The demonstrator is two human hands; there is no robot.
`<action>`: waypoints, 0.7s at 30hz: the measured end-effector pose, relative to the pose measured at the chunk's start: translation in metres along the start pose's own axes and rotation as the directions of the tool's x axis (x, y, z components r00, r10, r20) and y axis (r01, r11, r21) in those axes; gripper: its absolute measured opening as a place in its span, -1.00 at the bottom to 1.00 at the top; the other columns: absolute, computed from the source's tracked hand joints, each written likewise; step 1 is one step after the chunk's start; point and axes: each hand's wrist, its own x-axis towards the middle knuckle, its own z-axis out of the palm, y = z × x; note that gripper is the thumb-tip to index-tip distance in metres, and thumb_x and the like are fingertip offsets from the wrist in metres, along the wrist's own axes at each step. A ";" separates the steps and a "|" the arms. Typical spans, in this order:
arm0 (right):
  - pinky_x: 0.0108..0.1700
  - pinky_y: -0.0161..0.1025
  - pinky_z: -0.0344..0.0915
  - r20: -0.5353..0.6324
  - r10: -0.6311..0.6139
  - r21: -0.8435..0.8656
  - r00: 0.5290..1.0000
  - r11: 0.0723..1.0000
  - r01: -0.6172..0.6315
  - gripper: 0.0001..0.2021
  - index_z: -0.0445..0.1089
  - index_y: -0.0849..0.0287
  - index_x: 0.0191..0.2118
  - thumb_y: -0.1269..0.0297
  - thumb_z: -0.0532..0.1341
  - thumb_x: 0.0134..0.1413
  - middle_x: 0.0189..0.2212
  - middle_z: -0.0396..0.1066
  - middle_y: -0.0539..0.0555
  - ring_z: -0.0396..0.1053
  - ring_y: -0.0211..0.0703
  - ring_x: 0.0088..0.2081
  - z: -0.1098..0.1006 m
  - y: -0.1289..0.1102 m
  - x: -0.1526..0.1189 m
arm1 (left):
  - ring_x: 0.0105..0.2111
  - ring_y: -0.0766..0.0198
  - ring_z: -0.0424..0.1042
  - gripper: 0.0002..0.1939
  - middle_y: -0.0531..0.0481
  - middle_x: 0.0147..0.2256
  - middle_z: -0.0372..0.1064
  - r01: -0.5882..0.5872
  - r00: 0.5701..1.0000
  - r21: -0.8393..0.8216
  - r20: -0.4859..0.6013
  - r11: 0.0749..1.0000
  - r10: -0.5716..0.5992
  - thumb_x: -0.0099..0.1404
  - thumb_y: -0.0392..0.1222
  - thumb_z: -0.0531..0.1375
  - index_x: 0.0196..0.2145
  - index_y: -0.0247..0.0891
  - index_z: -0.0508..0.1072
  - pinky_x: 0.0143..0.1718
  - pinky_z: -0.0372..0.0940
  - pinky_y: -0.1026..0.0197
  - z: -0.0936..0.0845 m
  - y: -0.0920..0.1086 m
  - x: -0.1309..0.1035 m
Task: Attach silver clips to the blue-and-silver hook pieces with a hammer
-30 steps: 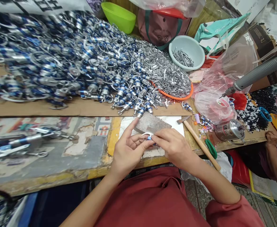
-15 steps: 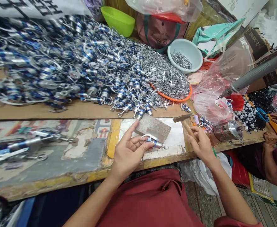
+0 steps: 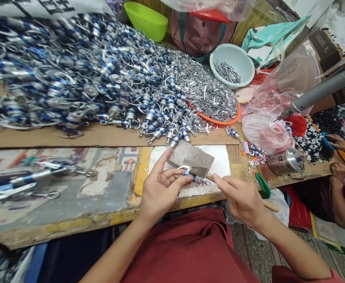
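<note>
My left hand (image 3: pixel 160 192) pinches a small blue-and-silver metal fitting (image 3: pixel 197 179) with an eye loop at one end and a curved white lever. It holds the piece against the near edge of a grey metal block (image 3: pixel 187 153). My right hand (image 3: pixel 243 200) is closed around the wooden handle of a hammer (image 3: pixel 271 206). The hammer's head lies over the fitting and the block's near side, covering part of the fitting; I cannot tell whether they touch. White paper (image 3: pixel 219 157) lies under the block.
A large heap of similar fittings (image 3: pixel 81 78) fills the back left. Beside it are loose metal links (image 3: pixel 213 98), an orange rim (image 3: pixel 219 122) and a pale blue bowl (image 3: pixel 231 51). A powered screwdriver (image 3: pixel 316 92), a steel mug (image 3: pixel 286 161) and a co-worker's hands (image 3: pixel 339 171) are right.
My right hand has swung the hammer left and down, bringing its head from the paper's right side onto the fitting. My left hand has stayed nearly still. The co-worker's far hand has shifted left.
</note>
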 end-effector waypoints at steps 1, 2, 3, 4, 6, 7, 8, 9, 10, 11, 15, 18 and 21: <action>-0.23 -0.32 0.39 -0.010 0.036 0.033 0.999 0.999 -0.035 -0.44 0.06 0.03 0.25 0.55 -0.01 0.14 -0.21 0.47 0.07 0.45 -0.23 -0.23 0.001 0.003 -0.003 | -0.47 0.31 0.48 0.05 0.07 -0.51 0.49 0.001 1.000 0.004 -0.007 1.000 -0.001 -0.21 -0.16 0.43 0.22 -0.34 0.08 -0.34 0.45 0.25 0.000 0.000 0.000; -0.20 -0.32 0.40 -0.038 0.086 0.066 0.996 0.994 -0.083 -0.47 0.09 0.03 0.23 0.51 0.02 0.16 -0.18 0.48 0.06 0.46 -0.23 -0.21 0.003 0.008 -0.007 | -0.47 0.30 0.48 0.04 0.06 -0.51 0.49 0.003 1.000 0.012 -0.011 1.000 -0.003 -0.21 -0.15 0.44 0.20 -0.35 0.10 -0.34 0.45 0.25 0.000 0.000 0.000; -0.16 -0.30 0.40 -0.082 0.147 0.096 0.986 0.986 -0.139 -0.51 0.13 0.03 0.22 0.46 0.04 0.17 -0.14 0.48 0.07 0.45 -0.22 -0.16 0.003 0.016 -0.010 | -0.46 0.30 0.48 0.01 0.06 -0.50 0.49 0.005 1.000 0.025 -0.012 1.000 -0.005 -0.21 -0.14 0.44 0.18 -0.35 0.15 -0.33 0.45 0.24 0.000 0.000 0.000; -0.11 -0.28 0.39 -0.117 0.218 0.120 0.969 0.972 -0.204 -0.54 0.16 0.05 0.20 0.40 0.07 0.18 -0.09 0.46 0.08 0.45 -0.19 -0.12 0.003 0.024 -0.014 | -0.44 0.28 0.49 -0.05 0.04 -0.49 0.49 0.005 1.000 0.046 -0.011 0.999 -0.004 -0.20 -0.13 0.44 0.15 -0.36 0.21 -0.30 0.45 0.22 -0.001 0.001 0.000; -0.06 -0.21 0.39 -0.100 0.354 0.116 0.930 0.932 -0.343 -0.59 0.24 0.08 0.15 0.28 0.10 0.18 -0.03 0.44 0.10 0.43 -0.13 -0.06 0.003 0.045 -0.019 | -0.40 0.24 0.50 -0.25 -0.02 -0.45 0.52 -0.009 1.000 0.112 0.004 0.994 0.008 -0.19 -0.09 0.43 -0.01 -0.34 0.39 -0.24 0.45 0.17 -0.003 0.002 -0.001; -0.07 -0.17 0.39 -0.047 0.411 0.082 0.910 0.910 -0.407 -0.61 0.28 0.09 0.13 0.23 0.10 0.18 -0.03 0.44 0.11 0.44 -0.10 -0.07 0.004 0.055 -0.020 | -0.39 0.21 0.51 -0.39 -0.04 -0.44 0.52 -0.026 1.000 0.155 0.009 0.988 0.024 -0.17 -0.07 0.42 -0.12 -0.32 0.48 -0.23 0.45 0.15 -0.004 0.002 -0.001; -0.09 -0.15 0.40 0.007 0.455 0.029 0.890 0.890 -0.455 -0.64 0.33 0.08 0.09 0.19 0.10 0.18 -0.06 0.46 0.11 0.46 -0.08 -0.10 0.004 0.063 -0.019 | -0.40 0.19 0.51 -0.52 -0.05 -0.44 0.53 -0.049 0.999 0.202 0.014 0.978 0.048 -0.14 -0.05 0.41 -0.23 -0.30 0.53 -0.24 0.45 0.13 -0.005 0.002 -0.001; -0.12 -0.13 0.41 0.035 0.484 -0.033 0.874 0.875 -0.483 -0.66 0.38 0.07 0.03 0.16 0.10 0.18 -0.11 0.49 0.10 0.47 -0.06 -0.14 0.005 0.071 -0.016 | -0.41 0.18 0.51 -0.64 -0.05 -0.44 0.53 -0.086 0.996 0.249 0.022 0.965 0.083 -0.10 -0.04 0.39 -0.33 -0.26 0.56 -0.26 0.45 0.12 -0.006 0.002 -0.002; -0.15 -0.13 0.41 0.030 0.492 -0.090 0.870 0.868 -0.488 -0.69 0.43 0.07 -0.03 0.15 0.10 0.18 -0.16 0.52 0.10 0.48 -0.06 -0.18 0.007 0.076 -0.010 | -0.42 0.18 0.50 -0.73 -0.04 -0.45 0.53 -0.138 0.990 0.291 0.034 0.947 0.134 -0.07 -0.04 0.37 -0.41 -0.23 0.57 -0.28 0.45 0.13 -0.007 0.002 -0.002; -0.16 -0.15 0.40 -0.007 0.476 -0.132 0.880 0.872 -0.472 -0.71 0.47 0.08 -0.09 0.15 0.10 0.18 -0.22 0.53 0.11 0.48 -0.07 -0.21 0.009 0.079 -0.001 | -0.43 0.18 0.49 -0.80 -0.03 -0.45 0.52 -0.203 0.979 0.326 0.048 0.924 0.198 -0.03 -0.05 0.36 -0.45 -0.20 0.57 -0.30 0.44 0.14 -0.009 0.002 -0.002; -0.09 -0.26 0.33 -0.121 0.302 -0.196 0.945 0.926 -0.321 -0.73 0.47 0.16 -0.14 0.28 0.04 0.23 -0.18 0.49 0.13 0.42 -0.17 -0.15 0.027 0.077 0.062 | -0.40 0.27 0.44 -0.93 0.02 -0.42 0.46 -0.428 0.901 0.365 0.105 0.827 0.420 0.02 -0.16 0.34 -0.46 -0.12 0.58 -0.37 0.36 0.25 -0.012 -0.002 -0.001; -0.09 -0.22 0.31 0.051 0.338 -0.305 0.940 0.901 -0.307 -0.75 0.46 0.19 -0.19 0.36 0.03 0.22 -0.18 0.46 0.18 0.40 -0.10 -0.11 0.042 0.069 0.116 | -0.36 0.29 0.41 -0.92 0.01 -0.37 0.39 -0.501 0.857 0.416 0.118 0.759 0.501 0.03 -0.19 0.33 -0.43 -0.12 0.58 -0.40 0.32 0.29 -0.013 -0.004 0.000; -0.16 -0.12 0.33 0.089 0.381 -0.333 0.920 0.882 -0.333 -0.79 0.45 0.26 -0.27 0.53 0.08 0.10 -0.27 0.45 0.28 0.43 0.03 -0.19 0.051 0.064 0.149 | -0.40 0.32 0.38 -0.94 0.00 -0.33 0.35 -0.569 0.798 0.501 0.147 0.652 0.584 0.05 -0.18 0.32 -0.44 -0.13 0.58 -0.42 0.29 0.28 -0.013 -0.002 0.002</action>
